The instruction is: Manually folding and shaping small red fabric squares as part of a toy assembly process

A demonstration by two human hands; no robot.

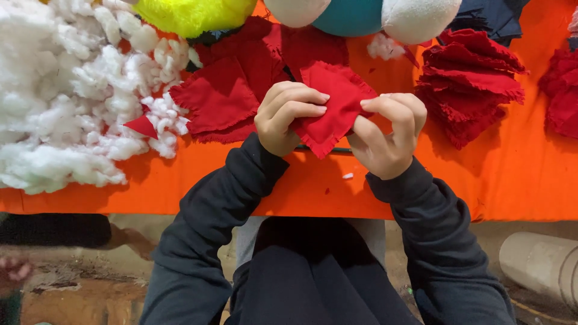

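A small red cloth pouch (pixel 335 102) with frayed edges is held up over the orange table cover (pixel 512 174). My left hand (pixel 286 117) grips its left side with curled fingers. Pinching its right edge between thumb and fingers is my right hand (pixel 388 135). Both arms wear dark sleeves. Loose red cloth pieces (pixel 226 99) lie just behind the pouch. A thin dark object lies on the table under the pouch, mostly hidden.
A big heap of white stuffing (pixel 66 90) covers the table's left. A stack of red cloth squares (pixel 469 84) sits at right, more red cloth (pixel 563 96) at the far right edge. Yellow (pixel 192 15), white and teal plush shapes (pixel 361 15) line the back.
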